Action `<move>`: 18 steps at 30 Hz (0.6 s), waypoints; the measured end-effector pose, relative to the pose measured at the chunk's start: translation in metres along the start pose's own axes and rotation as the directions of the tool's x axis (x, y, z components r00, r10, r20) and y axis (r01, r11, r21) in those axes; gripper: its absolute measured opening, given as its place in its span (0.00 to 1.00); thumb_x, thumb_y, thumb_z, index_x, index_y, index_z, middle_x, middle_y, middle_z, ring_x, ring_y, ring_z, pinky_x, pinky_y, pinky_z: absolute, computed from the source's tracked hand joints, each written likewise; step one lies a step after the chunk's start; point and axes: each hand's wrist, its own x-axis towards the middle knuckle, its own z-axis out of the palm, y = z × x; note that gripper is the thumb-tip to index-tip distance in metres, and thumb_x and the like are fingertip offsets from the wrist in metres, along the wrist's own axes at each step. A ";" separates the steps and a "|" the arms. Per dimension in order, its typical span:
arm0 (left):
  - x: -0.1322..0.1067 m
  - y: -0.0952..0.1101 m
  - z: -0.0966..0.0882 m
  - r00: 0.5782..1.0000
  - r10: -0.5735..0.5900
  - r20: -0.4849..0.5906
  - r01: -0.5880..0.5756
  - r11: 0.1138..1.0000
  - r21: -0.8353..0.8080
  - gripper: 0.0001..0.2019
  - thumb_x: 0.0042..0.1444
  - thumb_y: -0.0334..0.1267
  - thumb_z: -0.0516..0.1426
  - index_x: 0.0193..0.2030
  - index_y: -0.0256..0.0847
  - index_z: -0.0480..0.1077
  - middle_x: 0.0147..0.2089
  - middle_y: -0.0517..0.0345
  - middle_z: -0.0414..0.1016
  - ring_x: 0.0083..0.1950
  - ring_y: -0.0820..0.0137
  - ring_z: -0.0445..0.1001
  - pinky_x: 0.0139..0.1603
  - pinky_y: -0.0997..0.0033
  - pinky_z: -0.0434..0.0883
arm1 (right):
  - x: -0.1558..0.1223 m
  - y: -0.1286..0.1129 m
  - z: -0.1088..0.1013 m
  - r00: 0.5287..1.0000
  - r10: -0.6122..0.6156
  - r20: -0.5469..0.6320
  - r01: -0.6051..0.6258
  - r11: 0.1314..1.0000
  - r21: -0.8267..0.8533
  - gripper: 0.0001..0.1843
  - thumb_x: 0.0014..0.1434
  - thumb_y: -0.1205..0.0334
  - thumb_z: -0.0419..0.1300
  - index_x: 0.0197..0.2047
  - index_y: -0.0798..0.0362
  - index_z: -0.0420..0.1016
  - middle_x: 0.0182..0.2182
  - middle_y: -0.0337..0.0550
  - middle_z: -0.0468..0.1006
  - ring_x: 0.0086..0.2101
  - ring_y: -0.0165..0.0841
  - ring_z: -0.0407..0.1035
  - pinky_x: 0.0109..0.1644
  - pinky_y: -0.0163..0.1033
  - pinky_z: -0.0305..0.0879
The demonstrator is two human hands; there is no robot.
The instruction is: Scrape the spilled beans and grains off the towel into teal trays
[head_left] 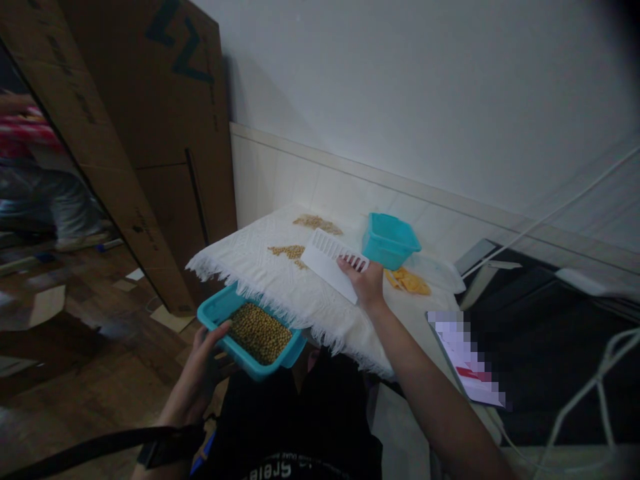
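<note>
My left hand [206,353] grips the near left rim of a teal plastic container [213,309], which hangs just below the fringed edge of a white cloth [240,257]. Soybeans [263,333] fill much of it. Over the cloth, my right hand [367,280] is closed on a flat white plastic scraper [327,267] with a row of slots along one side. A small patch of soybeans [287,251] lies at the scraper's left edge. Farther back on the cloth is a pile of paler grains [316,223], too small to name.
A second teal container [387,240] stands at the back right, beside a crumpled yellow cloth [410,281] and a clear lid [440,272]. A phone-like screen [467,363] lies at right, near white cables [560,220]. Tall cardboard [165,133] rises at left; a person [40,167] sits beyond it.
</note>
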 end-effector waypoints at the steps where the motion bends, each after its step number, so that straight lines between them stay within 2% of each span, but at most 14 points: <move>1: -0.001 0.000 0.001 1.000 -0.006 0.004 0.006 1.000 0.000 0.38 0.56 0.52 0.75 0.71 0.52 0.70 0.52 0.47 0.81 0.38 0.57 0.86 0.37 0.56 0.85 | 0.000 0.001 0.000 1.000 0.007 0.010 -0.007 1.000 -0.010 0.19 0.49 0.42 0.75 0.28 0.50 0.85 0.28 0.48 0.89 0.32 0.48 0.84 0.35 0.45 0.75; 5: -0.006 0.001 0.004 1.000 -0.007 0.014 0.007 1.000 -0.007 0.36 0.57 0.52 0.75 0.70 0.51 0.71 0.50 0.48 0.81 0.37 0.57 0.86 0.37 0.55 0.85 | -0.002 0.004 0.001 0.999 0.027 0.043 -0.025 0.999 -0.040 0.18 0.51 0.43 0.76 0.29 0.50 0.85 0.26 0.47 0.88 0.33 0.48 0.84 0.35 0.45 0.76; 12: 0.002 -0.005 -0.001 0.999 0.003 0.044 -0.004 1.000 0.024 0.42 0.55 0.57 0.76 0.73 0.54 0.67 0.51 0.49 0.80 0.39 0.57 0.86 0.38 0.56 0.86 | -0.007 -0.001 0.006 0.993 -0.016 0.116 0.016 1.000 -0.001 0.18 0.54 0.43 0.76 0.29 0.47 0.83 0.26 0.47 0.86 0.41 0.53 0.86 0.43 0.48 0.82; 18: 0.007 -0.010 -0.006 0.998 0.013 0.055 -0.014 1.000 0.011 0.46 0.50 0.60 0.77 0.72 0.55 0.67 0.49 0.50 0.79 0.38 0.57 0.85 0.37 0.57 0.85 | -0.011 -0.006 0.006 0.985 0.014 0.174 -0.013 1.000 -0.002 0.20 0.54 0.42 0.76 0.28 0.50 0.84 0.25 0.48 0.86 0.36 0.51 0.84 0.39 0.48 0.81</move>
